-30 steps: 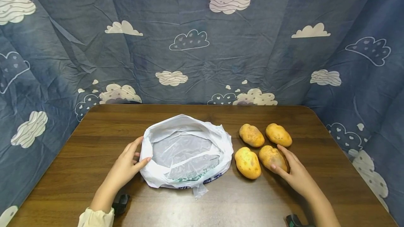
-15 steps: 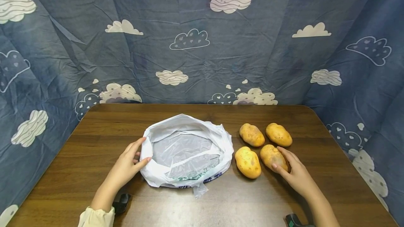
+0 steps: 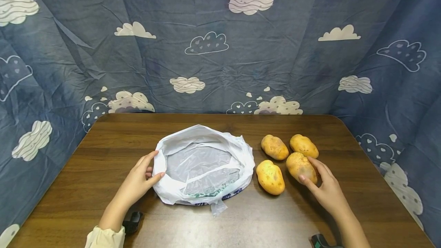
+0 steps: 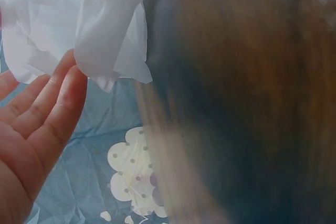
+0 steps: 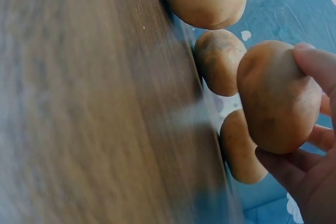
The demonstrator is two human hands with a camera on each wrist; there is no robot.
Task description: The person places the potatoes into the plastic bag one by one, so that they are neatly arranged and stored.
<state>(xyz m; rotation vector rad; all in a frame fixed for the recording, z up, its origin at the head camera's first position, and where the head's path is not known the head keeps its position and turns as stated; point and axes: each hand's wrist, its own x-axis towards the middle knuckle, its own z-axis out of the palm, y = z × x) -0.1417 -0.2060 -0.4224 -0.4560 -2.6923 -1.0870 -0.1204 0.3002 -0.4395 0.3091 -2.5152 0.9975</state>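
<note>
My right hand [image 3: 329, 190] holds a yellow-brown potato [image 3: 300, 167] between thumb and fingers. In the right wrist view this potato [image 5: 278, 98] is raised clear of the table. Three other potatoes lie around it: one at the back left [image 3: 274, 147], one at the back right [image 3: 304, 146] and one nearer the bag [image 3: 270, 177]. A white plastic bag [image 3: 203, 163] stands wide open at the table's middle. My left hand [image 3: 138, 177] touches the bag's left rim, its thumb lying over the edge. Nearly straight fingers rest against the plastic [image 4: 110, 30] in the left wrist view.
The wooden table [image 3: 248, 225] has its far edge against a blue cloud-patterned curtain [image 3: 220, 60]. A clear plastic flap [image 3: 218, 208] hangs from the bag's front. Black devices sit at the left wrist [image 3: 132, 222] and right wrist [image 3: 321, 241].
The potato in my right hand has risen off the table and shifted slightly right and back. My left hand and the bag stay where they were.
</note>
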